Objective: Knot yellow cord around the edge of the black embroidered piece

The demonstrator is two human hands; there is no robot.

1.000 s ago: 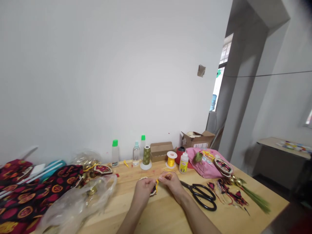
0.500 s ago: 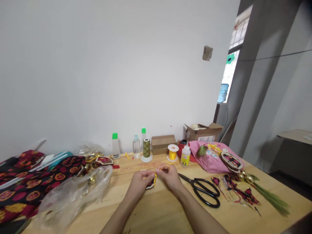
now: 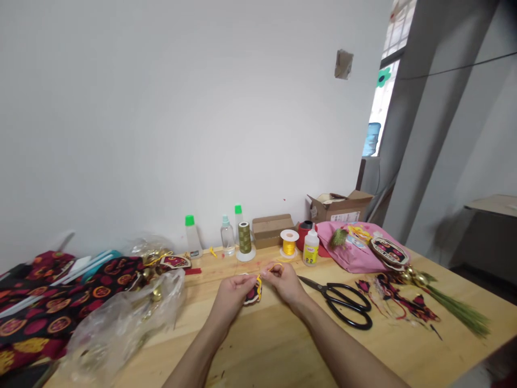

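Above the front of the wooden table, my left hand [image 3: 235, 293] pinches a small dark red patch with a pale edge [image 3: 252, 295], partly hidden behind the fingers. A yellow cord [image 3: 259, 288] hangs across the patch's right side. My right hand [image 3: 286, 284] is closed on the upper part of that cord, close beside the left fingertips. Black-handled scissors [image 3: 349, 302] lie just right of my right hand. Behind the hands stands a spool of yellow cord [image 3: 289, 247], with a glue bottle [image 3: 311, 249] next to it.
A clear plastic bag [image 3: 125, 323] and patterned dark fabric [image 3: 81, 307] cover the left side. Green-capped bottles [image 3: 193, 237] and a green thread cone [image 3: 244, 240] line the wall. Fabric scraps [image 3: 398, 299], a pink bag [image 3: 347, 250] and a tasselled pendant [image 3: 390, 253] lie to the right.
The camera view has tilted slightly, so the table items shift in the picture. Both hands stay close together, still holding the patch and the yellow cord, with small finger movements.
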